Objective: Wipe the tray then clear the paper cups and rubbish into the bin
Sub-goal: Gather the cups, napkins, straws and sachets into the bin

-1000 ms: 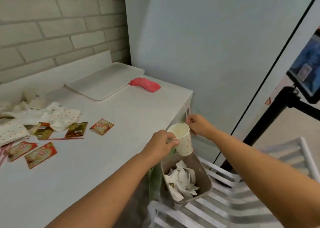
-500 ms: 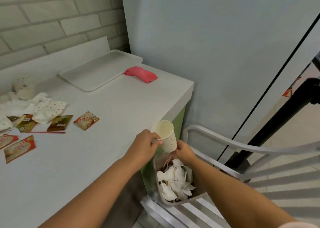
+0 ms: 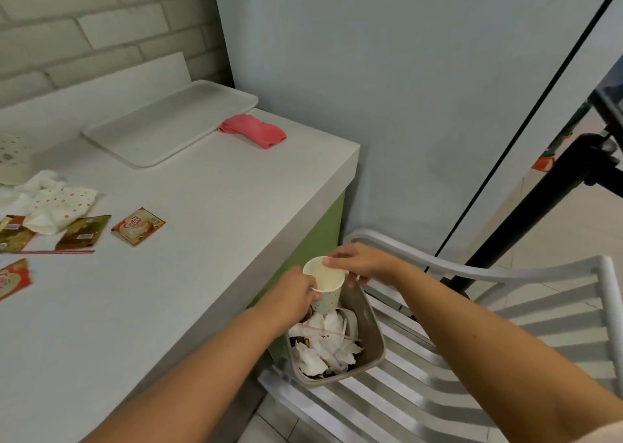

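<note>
- Left grip (image 3: 296, 296) clasps the cup's (image 3: 325, 275) side; right grip (image 3: 362, 263) pinches its far rim.
- Below both grips, the bin (image 3: 366, 314) of paper scraps stands on a chair (image 3: 421, 375).
- The counter (image 3: 202, 223) edge runs just left of the grips; bare slats spread right.
- Tray (image 3: 161, 129), cloth (image 3: 253, 132) and sachets (image 3: 138, 225) lie well left.

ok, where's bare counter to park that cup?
Bare: the counter between the cloth, the red sachet and the right edge; also the near strip below the straw. Crowded: the left end, with napkins and brown sachets.
</note>
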### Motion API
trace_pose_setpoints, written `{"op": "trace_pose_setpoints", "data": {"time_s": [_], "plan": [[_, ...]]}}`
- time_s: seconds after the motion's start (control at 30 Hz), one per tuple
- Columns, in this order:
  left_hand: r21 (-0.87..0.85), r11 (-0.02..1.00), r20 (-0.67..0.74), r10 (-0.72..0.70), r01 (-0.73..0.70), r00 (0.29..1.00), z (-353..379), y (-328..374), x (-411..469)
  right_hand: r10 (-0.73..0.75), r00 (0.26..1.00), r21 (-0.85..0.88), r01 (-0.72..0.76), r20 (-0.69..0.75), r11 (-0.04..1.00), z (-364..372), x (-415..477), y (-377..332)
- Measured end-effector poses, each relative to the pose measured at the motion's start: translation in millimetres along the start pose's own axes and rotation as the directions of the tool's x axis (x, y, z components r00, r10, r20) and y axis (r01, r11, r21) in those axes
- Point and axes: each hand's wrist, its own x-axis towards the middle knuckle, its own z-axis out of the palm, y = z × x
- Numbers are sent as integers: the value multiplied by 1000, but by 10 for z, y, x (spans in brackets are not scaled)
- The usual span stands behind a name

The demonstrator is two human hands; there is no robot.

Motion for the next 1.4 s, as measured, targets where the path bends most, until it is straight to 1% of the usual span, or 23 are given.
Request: {"op": "trace_pose_setpoints", "data": {"time_s": [0.03,0.1,0.2,0.33,0.43,0.5,0.53,0.6,0.73,0.8,0.87,0.93,1.03,1.1,1.2,1.27,1.4], "plan": [[6,1000,11,15,-15,1000,47,21,9,11,1000,-65,-10,9,998,16,-19,14],[-17,999,33,52,-51,998,132,68,5,40,999,-194,-46,-34,980,68,-13,103],[-69,994,35,82,-79,996,205,108,-18,26,993,-396,-68,-111,916,145,3,275],[-103,992,24,81,-78,996,185,64,-38,46,982,-517,-135,-183,846,292,89,668],[-101,992,15,75,-73,997,149,-5,-64,187,974,-559,-226,-127,797,510,160,959],[-98,992,7,74,-73,997,133,-33,-81,259,964,-628,-234,-54,742,606,156,1047],[-102,992,-3,72,-72,997,114,-60,-102,267,963,-666,-216,-26,714,636,162,1029],[-107,990,-18,86,-88,996,79,-65,-118,276,961,-687,-207,-9,697,603,164,971],[-123,988,-92,87,-98,992,-38,-133,-181,205,978,-739,-164,-36,653,524,262,564],[-155,981,-163,93,-118,982,-113,-165,-216,173,985,-782,-102,7,615,481,238,254],[-188,970,-262,104,-156,960,-208,-201,-264,190,979,-816,-50,75,577,449,123,-153],[-213,958,-362,103,-190,927,-310,-253,-327,210,971,-811,-35,110,584,426,61,-509],[-240,949,-488,64,-205,870,-470,-388,-465,157,985,-798,-38,72,601,471,-1,-1023],[-240,954,-563,13,-179,826,-574,-519,-577,80,994,-807,7,67,591,555,-37,-1348],[-250,962,-645,-81,-109,760,-739,-784,-776,-67,996,-836,93,67,541,754,-113,-1812],[-257,966,-673,-152,-36,724,-855,-988,-915,-133,989,-857,123,64,500,939,-134,-2082],[-291,948,-684,-298,126,666,-1074,-1471,-1243,-235,966,-874,205,108,441,1395,-148,-2603]]}}
